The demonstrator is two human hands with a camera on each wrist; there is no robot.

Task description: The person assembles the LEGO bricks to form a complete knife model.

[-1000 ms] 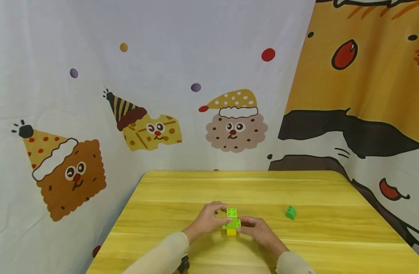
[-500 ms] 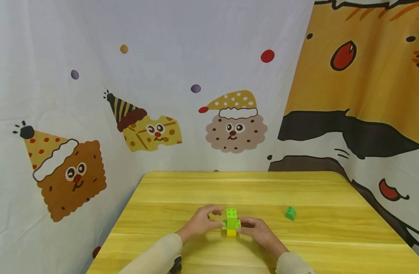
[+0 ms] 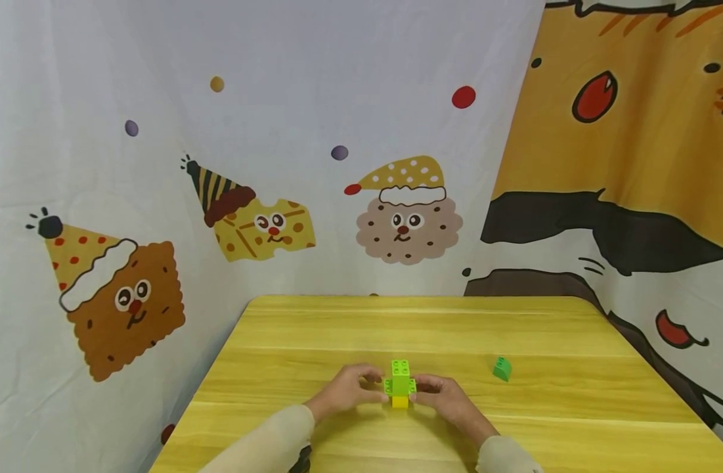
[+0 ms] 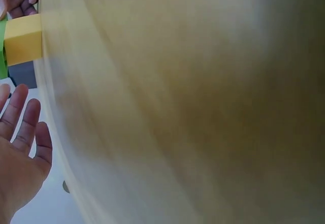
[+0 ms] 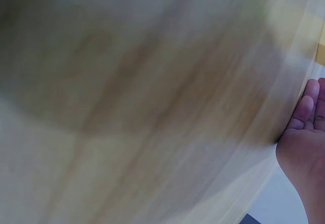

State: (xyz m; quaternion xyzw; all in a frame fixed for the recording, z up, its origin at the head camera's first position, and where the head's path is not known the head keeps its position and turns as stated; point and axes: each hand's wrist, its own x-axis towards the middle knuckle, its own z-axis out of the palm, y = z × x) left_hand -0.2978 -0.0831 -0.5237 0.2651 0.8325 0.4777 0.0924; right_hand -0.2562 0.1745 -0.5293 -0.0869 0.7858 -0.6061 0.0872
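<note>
In the head view a small tower of toy building bricks stands on the table. Its light green upper brick (image 3: 400, 378) sits over a wider light green piece whose studded ends stick out left and right. A yellow brick (image 3: 400, 401) forms the base. My left hand (image 3: 345, 393) pinches the left green end between thumb and index finger; its other fingers (image 4: 26, 125) stay extended in the left wrist view. My right hand (image 3: 446, 397) pinches the right green end, thumb in front and index finger behind. Only the yellow brick's edge (image 5: 321, 54) shows in the right wrist view.
A darker green brick with a sloped side (image 3: 502, 368) lies on the wooden table (image 3: 314, 328), to the right of the tower. A white curtain (image 3: 278, 118) printed with cartoon snacks hangs behind the table.
My left hand has released the upper green brick, drawn back to the left and come down to the tower's left end. My right hand keeps its place at the right end.
</note>
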